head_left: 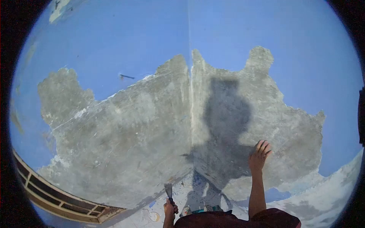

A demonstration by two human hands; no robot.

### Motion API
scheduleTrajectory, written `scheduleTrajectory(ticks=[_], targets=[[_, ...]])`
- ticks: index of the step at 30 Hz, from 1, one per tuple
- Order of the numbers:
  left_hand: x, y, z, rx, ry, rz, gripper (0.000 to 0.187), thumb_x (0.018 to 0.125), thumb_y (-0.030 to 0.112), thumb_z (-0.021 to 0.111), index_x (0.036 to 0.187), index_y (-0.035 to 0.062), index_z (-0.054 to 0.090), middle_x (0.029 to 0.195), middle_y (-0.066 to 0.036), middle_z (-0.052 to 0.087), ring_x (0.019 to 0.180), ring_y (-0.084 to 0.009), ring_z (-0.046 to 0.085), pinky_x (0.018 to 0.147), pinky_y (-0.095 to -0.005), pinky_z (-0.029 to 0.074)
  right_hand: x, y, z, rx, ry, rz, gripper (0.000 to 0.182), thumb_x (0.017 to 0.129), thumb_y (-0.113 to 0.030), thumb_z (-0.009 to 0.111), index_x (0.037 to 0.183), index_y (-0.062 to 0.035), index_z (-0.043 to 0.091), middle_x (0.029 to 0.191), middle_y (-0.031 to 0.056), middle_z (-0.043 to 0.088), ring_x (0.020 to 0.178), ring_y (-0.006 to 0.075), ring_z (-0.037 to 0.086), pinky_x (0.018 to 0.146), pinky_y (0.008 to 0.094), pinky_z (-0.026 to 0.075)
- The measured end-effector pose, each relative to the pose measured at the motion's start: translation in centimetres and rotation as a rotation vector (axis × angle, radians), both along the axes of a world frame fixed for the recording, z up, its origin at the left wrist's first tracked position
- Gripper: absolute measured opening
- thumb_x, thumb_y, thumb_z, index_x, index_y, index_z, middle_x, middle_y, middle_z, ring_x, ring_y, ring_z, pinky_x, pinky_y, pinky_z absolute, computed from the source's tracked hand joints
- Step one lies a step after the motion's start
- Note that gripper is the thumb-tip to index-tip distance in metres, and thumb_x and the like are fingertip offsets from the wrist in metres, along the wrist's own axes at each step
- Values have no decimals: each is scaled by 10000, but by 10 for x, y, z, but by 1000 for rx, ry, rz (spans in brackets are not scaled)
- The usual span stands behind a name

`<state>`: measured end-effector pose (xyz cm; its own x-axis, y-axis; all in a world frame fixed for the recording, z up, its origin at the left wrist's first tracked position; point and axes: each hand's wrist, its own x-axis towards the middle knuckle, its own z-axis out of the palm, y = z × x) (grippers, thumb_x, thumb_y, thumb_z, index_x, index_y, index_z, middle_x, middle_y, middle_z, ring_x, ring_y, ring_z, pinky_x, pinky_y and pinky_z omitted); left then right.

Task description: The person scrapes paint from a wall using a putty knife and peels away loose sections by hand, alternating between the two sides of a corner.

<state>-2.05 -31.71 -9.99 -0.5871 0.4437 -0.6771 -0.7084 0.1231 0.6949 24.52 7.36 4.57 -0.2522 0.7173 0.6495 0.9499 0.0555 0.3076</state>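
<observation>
My left hand (pixel 170 208) is low in the view, its fingers wrapped round the handle of a paint scraper (pixel 168 189). The flat metal blade points upward, away from my body. To the right, my right hand (pixel 260 154) reaches up to a bare grey patch of wall (pixel 292 140). Its fingers are stretched out and it appears to rest against the surface, with nothing seen in it. Ragged edges of blue paint (pixel 235 30) surround the grey on both walls, which meet in a corner.
A nail (pixel 127 77) sticks out of the left wall. A barred window frame (pixel 64 201) lies at the lower left. Flakes and pale dust litter the floor (pixel 140 218) near my feet. My shadow (pixel 228 114) falls across the right wall.
</observation>
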Motion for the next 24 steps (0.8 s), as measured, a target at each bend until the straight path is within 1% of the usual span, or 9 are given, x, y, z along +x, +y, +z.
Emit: scheduleTrajectory(ticks=[5,8,10,14,16,17,19,22,24], targets=[[3,-4,-11,76,68,-85,539,967,541,375,693,79,412,451,-12,317,316,-151,324,312,-314,234,1,-3,3,-46,1,56,943,770,-436,672,1444,34,209,1478,263,211,1363,454,208,1072,608,167],[7,0,-4,47,41,-71,527,966,532,385,676,92,408,449,-13,316,315,-157,332,312,-314,238,7,-7,7,-132,5,72,1014,734,-475,703,1450,31,194,1481,275,193,1368,460,187,1065,624,159],[7,5,-6,14,63,-73,524,962,534,394,676,95,409,449,-12,317,316,-157,335,312,-315,240,6,-7,12,-286,96,134,1097,732,-457,734,1460,46,86,1491,303,80,1381,493,86,1069,660,101],[9,8,-11,36,79,-73,526,952,541,415,674,96,413,446,-9,318,314,-157,336,311,-316,239,10,-19,25,-312,170,168,989,785,-420,694,1452,55,138,1496,281,146,1390,470,120,1077,658,90],[11,7,-4,22,91,-91,522,955,533,415,674,94,414,447,-11,326,313,-158,344,308,-315,246,28,-10,23,-2,92,397,814,838,-337,645,1435,45,244,1494,245,225,1399,425,171,1087,651,75],[11,9,-2,6,103,-106,517,958,525,414,674,93,415,448,-12,333,313,-159,351,306,-314,253,35,-1,29,3,96,397,814,838,-337,645,1435,45,244,1494,245,225,1399,425,171,1087,651,75],[10,11,-5,-13,124,-124,516,962,517,410,676,88,419,447,-16,339,313,-165,361,304,-317,264,48,9,78,317,264,443,693,872,-268,603,1436,-7,298,1494,220,262,1408,374,198,1077,676,42],[15,15,-4,-59,144,-153,518,966,509,405,681,77,427,445,-21,347,315,-176,379,301,-321,284,51,15,175,481,266,331,622,883,-333,602,1412,-78,397,1505,197,259,1414,364,188,1092,656,19],[16,20,-14,-78,140,-150,528,966,515,401,688,68,432,441,-24,343,314,-181,383,306,-327,292,50,32,203,536,250,296,620,887,-376,598,1412,-104,409,1511,187,257,1417,358,183,1096,648,14]])
